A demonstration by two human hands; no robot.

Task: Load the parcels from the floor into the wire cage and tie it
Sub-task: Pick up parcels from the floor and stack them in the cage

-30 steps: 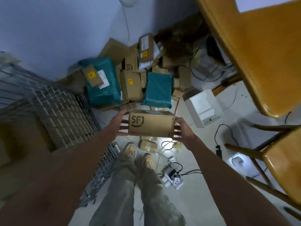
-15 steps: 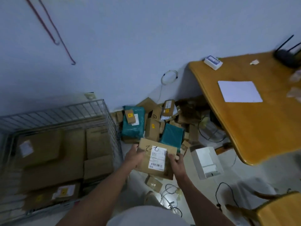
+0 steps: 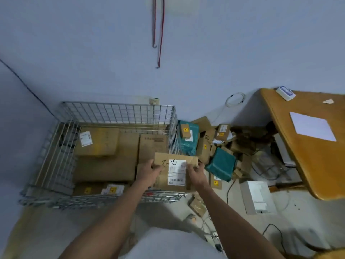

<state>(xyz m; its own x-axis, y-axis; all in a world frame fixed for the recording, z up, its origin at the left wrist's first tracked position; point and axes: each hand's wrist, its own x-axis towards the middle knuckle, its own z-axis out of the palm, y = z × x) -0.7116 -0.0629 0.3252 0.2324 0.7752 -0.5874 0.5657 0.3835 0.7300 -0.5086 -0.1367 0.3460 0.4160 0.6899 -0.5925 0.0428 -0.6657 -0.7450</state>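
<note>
I hold a brown cardboard parcel (image 3: 174, 170) with a white label and handwriting on top, over the near right corner of the wire cage (image 3: 119, 113). My left hand (image 3: 148, 171) grips its left side and my right hand (image 3: 197, 175) grips its right side. Several brown boxes (image 3: 104, 156) lie inside the cage. More parcels, brown boxes and teal bags (image 3: 220, 163), are heaped on the floor to the right of the cage against the wall.
A wooden table (image 3: 317, 156) with a white sheet stands at the right. A white box (image 3: 256, 197) and cables lie on the floor below it. A small parcel (image 3: 197, 205) lies near my feet. Red cords (image 3: 158, 32) hang on the wall.
I have straightened up and swung left from the floor heap. The parcel has travelled with both hands from above the floor to over the cage's right corner, its labelled face now up.
</note>
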